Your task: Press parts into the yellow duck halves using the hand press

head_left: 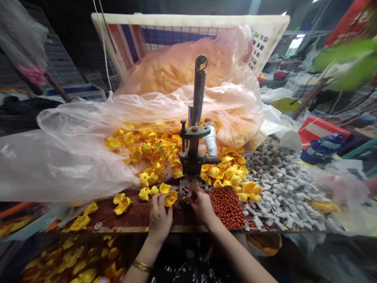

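Note:
My left hand [160, 218] is on the bench edge, its fingers bent and closed at the near edge of a hollow yellow plastic duck shell [171, 199]. My right hand [202, 204] is at the base of a hand press [193, 157], thumb and fingertips pinched together over the metal fixture [182, 198]. What they pinch is mostly hidden; something small and pale shows at the fingertips. The press has a coiled spring [199, 94] on top and a handle wrapped in silvery material [210, 139]. More yellow duck shells [159, 147] are heaped behind it.
Beside my right hand is a tray of small reddish-brown beads [226, 206]. Further right lies a pile of grey blocks with metal pins [282, 184]. A white crate [188, 19] behind holds a plastic bag of yellow pieces [176, 63]. More yellow pieces [73, 259] lie below the bench.

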